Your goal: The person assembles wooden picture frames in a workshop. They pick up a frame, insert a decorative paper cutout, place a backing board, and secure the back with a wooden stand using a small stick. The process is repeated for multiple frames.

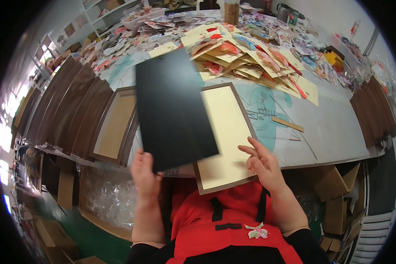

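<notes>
My left hand (146,172) grips a flat black rectangular panel (174,110) by its lower left corner and holds it raised and tilted. Behind it lies a brown-rimmed shallow frame (244,105) with a cream sheet (224,132) inside, partly covered by the panel and jutting over the table's near edge. Over that frame's lower right side is my right hand (265,166), holding nothing, its index finger stretched out and the others partly bent. Whether it touches the rim I cannot tell.
Brown frames (70,101) stand in a row at left, with another stack (374,114) at right. Cream cards with colourful ornaments (251,57) are heaped at the back. A thin wooden strip (288,124) lies on the table. Below are cardboard boxes (332,187) and clear plastic bags (110,204).
</notes>
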Motion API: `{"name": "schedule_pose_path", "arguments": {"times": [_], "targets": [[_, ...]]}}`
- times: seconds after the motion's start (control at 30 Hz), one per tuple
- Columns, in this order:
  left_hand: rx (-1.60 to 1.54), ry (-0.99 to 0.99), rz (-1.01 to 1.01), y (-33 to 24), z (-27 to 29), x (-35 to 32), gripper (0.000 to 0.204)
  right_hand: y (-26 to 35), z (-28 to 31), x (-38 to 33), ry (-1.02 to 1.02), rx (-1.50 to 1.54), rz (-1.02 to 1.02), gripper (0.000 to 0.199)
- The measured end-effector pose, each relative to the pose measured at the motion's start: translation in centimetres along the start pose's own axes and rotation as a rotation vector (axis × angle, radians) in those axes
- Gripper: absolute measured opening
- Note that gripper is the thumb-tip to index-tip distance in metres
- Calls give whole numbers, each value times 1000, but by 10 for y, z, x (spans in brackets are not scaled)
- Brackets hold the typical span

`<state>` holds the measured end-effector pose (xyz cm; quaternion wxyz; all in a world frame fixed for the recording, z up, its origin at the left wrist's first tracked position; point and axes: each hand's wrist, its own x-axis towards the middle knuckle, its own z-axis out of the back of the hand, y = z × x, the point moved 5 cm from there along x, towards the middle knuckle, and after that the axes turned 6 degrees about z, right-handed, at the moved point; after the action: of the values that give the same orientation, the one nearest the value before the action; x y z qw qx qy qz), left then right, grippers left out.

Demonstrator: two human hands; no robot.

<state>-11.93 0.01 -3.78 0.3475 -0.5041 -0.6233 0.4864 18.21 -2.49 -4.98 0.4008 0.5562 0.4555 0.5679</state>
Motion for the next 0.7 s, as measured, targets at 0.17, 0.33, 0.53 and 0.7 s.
{"name": "schedule_pose_path", "arguments": {"times": [0.17, 0.33, 0.53, 0.7], "targets": [[69, 416, 197, 43, -41, -39, 27, 4, -8, 10, -124, 190, -4, 56], [538, 335, -237, 49, -27, -25, 29, 5, 33, 10, -94, 233, -138, 57], [507, 311, -188, 76, -20, -20, 44, -6, 25, 26, 8, 123, -256, 62], [630, 387, -191, 75, -33, -33, 58, -20, 24, 44, 55, -472, 38, 54]]}}
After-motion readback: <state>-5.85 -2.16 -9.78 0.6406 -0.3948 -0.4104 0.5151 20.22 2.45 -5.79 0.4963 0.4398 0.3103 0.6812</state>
